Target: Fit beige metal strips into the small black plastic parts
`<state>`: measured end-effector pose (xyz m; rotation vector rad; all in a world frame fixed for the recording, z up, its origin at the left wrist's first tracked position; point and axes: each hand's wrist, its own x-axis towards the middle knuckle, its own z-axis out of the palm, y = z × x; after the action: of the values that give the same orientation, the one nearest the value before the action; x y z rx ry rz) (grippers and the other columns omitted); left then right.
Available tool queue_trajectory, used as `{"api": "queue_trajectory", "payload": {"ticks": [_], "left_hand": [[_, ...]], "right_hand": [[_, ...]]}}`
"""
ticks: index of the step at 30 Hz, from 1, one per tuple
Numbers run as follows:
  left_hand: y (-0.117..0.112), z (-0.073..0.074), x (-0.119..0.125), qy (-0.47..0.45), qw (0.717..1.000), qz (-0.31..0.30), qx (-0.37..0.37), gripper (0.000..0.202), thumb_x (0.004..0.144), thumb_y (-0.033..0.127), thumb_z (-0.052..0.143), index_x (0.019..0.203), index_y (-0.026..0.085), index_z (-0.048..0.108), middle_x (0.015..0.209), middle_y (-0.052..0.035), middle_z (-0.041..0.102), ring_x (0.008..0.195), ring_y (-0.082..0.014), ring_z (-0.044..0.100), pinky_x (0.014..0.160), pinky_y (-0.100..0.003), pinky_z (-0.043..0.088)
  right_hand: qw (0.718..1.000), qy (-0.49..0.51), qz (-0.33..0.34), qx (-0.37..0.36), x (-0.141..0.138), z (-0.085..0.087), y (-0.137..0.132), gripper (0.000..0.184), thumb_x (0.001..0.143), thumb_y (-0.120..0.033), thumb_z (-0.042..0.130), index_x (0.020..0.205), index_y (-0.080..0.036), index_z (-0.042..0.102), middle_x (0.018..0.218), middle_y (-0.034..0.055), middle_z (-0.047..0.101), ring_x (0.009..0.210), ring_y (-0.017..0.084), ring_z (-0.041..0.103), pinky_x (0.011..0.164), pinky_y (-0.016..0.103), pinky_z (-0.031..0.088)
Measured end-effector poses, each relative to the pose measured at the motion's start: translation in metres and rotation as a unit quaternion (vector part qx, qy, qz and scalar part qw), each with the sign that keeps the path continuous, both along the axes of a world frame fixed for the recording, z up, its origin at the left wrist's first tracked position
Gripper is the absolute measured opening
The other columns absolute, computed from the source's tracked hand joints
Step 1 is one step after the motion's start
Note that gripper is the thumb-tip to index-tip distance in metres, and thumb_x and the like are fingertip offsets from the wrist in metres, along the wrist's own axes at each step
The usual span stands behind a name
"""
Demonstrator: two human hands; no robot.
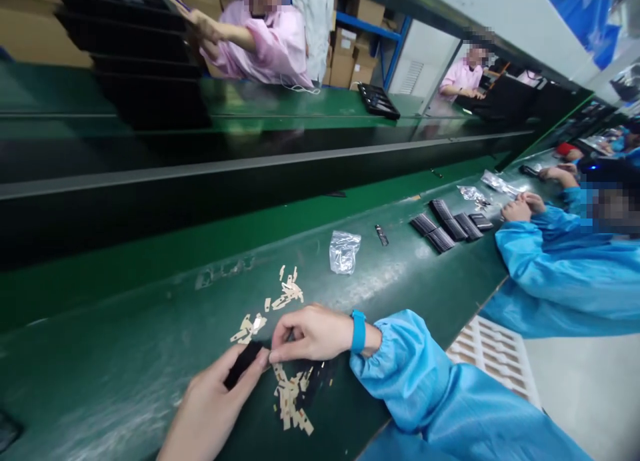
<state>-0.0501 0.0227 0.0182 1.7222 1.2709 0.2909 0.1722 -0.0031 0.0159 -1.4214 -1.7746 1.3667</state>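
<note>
My left hand (213,401) grips a small flat black part (243,364) between thumb and fingers, low over the green bench. My right hand (307,332), with a blue wristband and blue sleeve, is closed in a pinch at the part's upper end, touching it. Several small beige paper strips (290,398) lie scattered under my hands, and more beige strips (287,293) lie just beyond them.
A clear plastic bag (344,251) and a small dark piece (381,234) lie further along the green bench (125,354). Rows of black parts (447,224) sit before a person in blue (565,261). A white tray (495,354) rests at my right. Black conveyor (200,181) runs behind.
</note>
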Motion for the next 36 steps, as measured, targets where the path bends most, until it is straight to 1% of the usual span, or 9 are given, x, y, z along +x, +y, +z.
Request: {"api": "queue_trajectory", "payload": {"ticks": [3,7,13,17,20,25,29,32,36], "left_hand": [[0.002,0.0,0.001,-0.008,1.0,0.006,0.007,0.048,0.083,0.07,0.061,0.086,0.023,0.074,0.078,0.001,0.075,0.075,-0.0224,0.071,0.065,-0.025,0.055],[0.0,0.001,0.001,0.005,0.999,-0.002,0.033,0.04,0.089,0.06,0.06,0.092,0.023,0.075,0.088,-0.0003,0.078,0.081,-0.0225,0.073,0.07,-0.026,0.054],[-0.016,0.013,0.011,-0.015,0.983,-0.173,0.062,0.023,0.096,0.038,0.06,0.093,0.023,0.077,0.086,-0.0021,0.076,0.075,-0.0168,0.068,0.072,-0.026,0.048],[-0.014,0.009,0.011,-0.005,0.986,-0.156,0.066,0.018,0.095,0.032,0.062,0.09,0.021,0.076,0.075,0.0004,0.07,0.066,-0.0128,0.061,0.064,-0.024,0.043],[-0.013,0.009,0.009,0.011,0.988,-0.138,0.071,0.018,0.09,0.038,0.071,0.088,0.02,0.075,0.071,0.0018,0.066,0.065,-0.0127,0.059,0.062,-0.024,0.04],[-0.014,0.012,0.008,-0.036,0.978,-0.197,0.066,0.02,0.095,0.033,0.063,0.107,0.025,0.077,0.081,0.0006,0.07,0.071,-0.0131,0.062,0.068,-0.025,0.043],[-0.014,0.013,0.009,-0.037,0.982,-0.169,0.077,0.02,0.096,0.028,0.058,0.094,0.023,0.077,0.075,0.0008,0.07,0.068,-0.0132,0.061,0.064,-0.025,0.041],[-0.013,0.014,0.01,-0.04,0.989,-0.135,0.053,0.015,0.095,0.032,0.061,0.099,0.024,0.073,0.082,0.0023,0.073,0.071,-0.013,0.064,0.065,-0.025,0.042],[-0.013,0.015,0.01,-0.045,0.981,-0.184,0.04,0.023,0.097,0.044,0.062,0.095,0.023,0.07,0.072,0.0038,0.067,0.063,-0.0124,0.059,0.062,-0.026,0.039]], "right_hand": [[0.999,0.011,-0.039,0.008,-0.003,-0.005,-0.001,0.016,0.091,-0.036,0.074,0.09,-0.019,0.074,0.075,-0.0034,0.07,0.068,0.009,0.062,0.066,0.02,0.045],[0.987,0.074,-0.133,-0.05,0.001,-0.005,0.001,0.017,0.087,-0.034,0.076,0.085,-0.017,0.074,0.067,-0.0033,0.066,0.052,0.008,0.053,0.051,0.02,0.042],[0.977,0.122,-0.155,-0.079,0.007,0.001,-0.003,0.031,0.088,-0.047,0.072,0.093,-0.016,0.072,0.058,-0.0042,0.06,0.047,0.008,0.052,0.045,0.021,0.044],[0.973,0.152,-0.158,-0.069,0.009,0.001,-0.004,0.04,0.083,-0.052,0.076,0.097,-0.015,0.074,0.08,0.0061,0.076,0.055,0.011,0.064,0.051,0.026,0.054],[0.969,0.17,-0.166,-0.066,0.007,0.004,-0.005,0.044,0.081,-0.052,0.08,0.104,-0.015,0.073,0.078,0.0069,0.076,0.061,0.015,0.07,0.056,0.029,0.058],[0.967,0.169,-0.175,-0.075,0.006,0.006,-0.006,0.041,0.079,-0.054,0.082,0.09,-0.016,0.071,0.084,0.0096,0.079,0.07,0.019,0.075,0.061,0.031,0.061],[0.967,0.165,-0.173,-0.083,0.006,0.007,-0.006,0.04,0.081,-0.054,0.081,0.092,-0.016,0.072,0.083,0.0093,0.079,0.071,0.019,0.075,0.064,0.032,0.062],[0.968,0.165,-0.168,-0.086,0.005,0.007,-0.007,0.041,0.082,-0.055,0.079,0.092,-0.016,0.07,0.085,0.0095,0.079,0.07,0.019,0.076,0.063,0.031,0.062],[0.97,0.162,-0.163,-0.083,0.004,0.007,-0.008,0.043,0.083,-0.057,0.078,0.09,-0.017,0.067,0.083,0.0097,0.079,0.067,0.018,0.075,0.058,0.028,0.061]]}}
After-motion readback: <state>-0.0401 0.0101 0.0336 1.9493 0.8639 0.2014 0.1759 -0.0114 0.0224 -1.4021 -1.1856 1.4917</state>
